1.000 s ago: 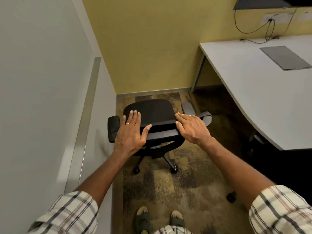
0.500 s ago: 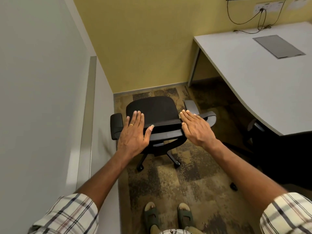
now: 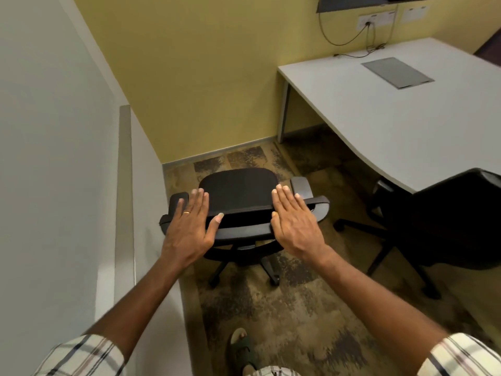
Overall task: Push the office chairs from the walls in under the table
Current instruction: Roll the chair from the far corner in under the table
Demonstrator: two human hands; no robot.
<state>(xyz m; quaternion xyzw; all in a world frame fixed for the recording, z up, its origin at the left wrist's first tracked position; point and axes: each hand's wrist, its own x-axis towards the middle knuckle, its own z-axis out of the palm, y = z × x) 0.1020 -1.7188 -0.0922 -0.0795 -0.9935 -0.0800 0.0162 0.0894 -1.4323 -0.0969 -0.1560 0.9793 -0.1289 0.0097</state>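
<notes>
A black office chair [image 3: 238,188] on castors stands in the corner, close to the white wall on its left and the yellow wall beyond it. My left hand [image 3: 189,226] lies flat with straight fingers over the left end of the chair's backrest top. My right hand [image 3: 294,223] is flat the same way over the right end; whether the palms touch the backrest is unclear. The white table [image 3: 393,118] stands to the right, with its curved edge facing the chair. A second black office chair [image 3: 447,223] sits at that edge, partly under the table.
The white wall [image 3: 54,158] with a grey rail runs along the left. Patterned carpet [image 3: 298,308] lies between the two chairs. A grey cable hatch [image 3: 397,72] is set in the tabletop, and cables hang from wall sockets behind it. My sandalled foot [image 3: 241,346] is at the bottom.
The view has swung right, so the second chair at the table now shows in full. Both hands stay flat over the backrest of the corner chair, spread slightly wider apart.
</notes>
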